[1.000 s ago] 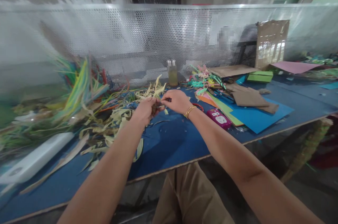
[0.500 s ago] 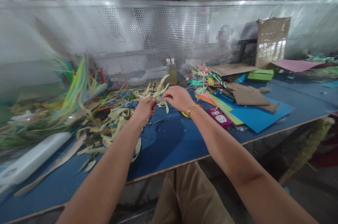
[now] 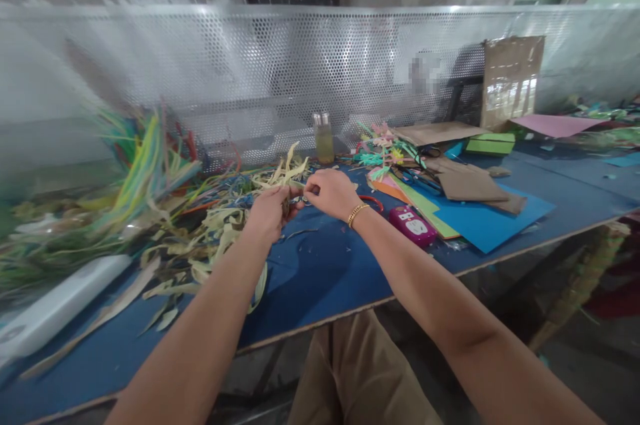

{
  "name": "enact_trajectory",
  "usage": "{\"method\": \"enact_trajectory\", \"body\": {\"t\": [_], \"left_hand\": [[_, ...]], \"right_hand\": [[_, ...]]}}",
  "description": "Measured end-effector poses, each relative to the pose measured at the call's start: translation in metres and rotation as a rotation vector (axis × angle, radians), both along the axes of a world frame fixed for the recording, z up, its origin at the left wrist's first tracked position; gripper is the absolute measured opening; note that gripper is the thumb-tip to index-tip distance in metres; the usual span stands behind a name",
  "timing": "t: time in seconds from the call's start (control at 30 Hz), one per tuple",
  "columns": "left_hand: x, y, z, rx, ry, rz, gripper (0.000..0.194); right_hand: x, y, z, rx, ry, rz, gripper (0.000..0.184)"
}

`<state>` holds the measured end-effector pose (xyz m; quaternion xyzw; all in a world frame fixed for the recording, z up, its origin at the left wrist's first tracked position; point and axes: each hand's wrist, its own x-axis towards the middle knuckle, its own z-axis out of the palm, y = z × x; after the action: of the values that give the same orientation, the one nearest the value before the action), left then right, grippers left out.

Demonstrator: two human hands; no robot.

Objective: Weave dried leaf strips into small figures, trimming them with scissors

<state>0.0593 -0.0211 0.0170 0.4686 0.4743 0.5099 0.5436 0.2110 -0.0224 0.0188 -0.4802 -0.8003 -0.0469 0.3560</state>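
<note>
Right hand [image 3: 331, 193] has just come in against the left hand [image 3: 270, 208], and the pale leaf strip [image 3: 289, 159] rising from between them has swung away leftward from the capped glass bottle [image 3: 324, 139]. Now both hands work just on the near side of that bottle, fingertips meeting or nearly so. Left fingers are folded in, thumb on top, gripping the base of the strip; the rest of that grip is hidden. Right thumb and forefinger curl into a near-pinch, but whether they have hold of the strip, I can't tell.

Gold bracelet [image 3: 356, 211] on the right wrist, nearer than the bottle and a touch right of it, with a red loop [image 3: 374, 200] showing just beyond. Left of the bottle and nearer, it's a tangle of dried leaf strips [image 3: 227, 221]; further left, a sheaf of coloured strands [image 3: 143, 175], then a long white box [image 3: 67, 305]. Over to the bottle's right, pastel paper sprigs [image 3: 381, 153], a purple case [image 3: 413, 226], a blue sheet [image 3: 495, 225] and cardboard pieces [image 3: 470, 186]. Perforated metal panel [image 3: 300, 51] stands behind the bottle.
</note>
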Motion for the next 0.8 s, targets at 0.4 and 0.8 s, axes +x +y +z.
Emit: {"method": "enact_trajectory", "body": {"t": [0.4,0.8], "left_hand": [[0.0045,0.0026,-0.0087,0.151,0.204,-0.049,0.016],[0.0032,-0.0024,-0.0036,0.199,0.287,-0.072,0.014]], "right_hand": [[-0.0012,-0.0028,0.0030,0.003,-0.031,0.043,0.013],[0.0020,-0.0058,0.0077,0.045,-0.068,-0.060,0.016]]}}
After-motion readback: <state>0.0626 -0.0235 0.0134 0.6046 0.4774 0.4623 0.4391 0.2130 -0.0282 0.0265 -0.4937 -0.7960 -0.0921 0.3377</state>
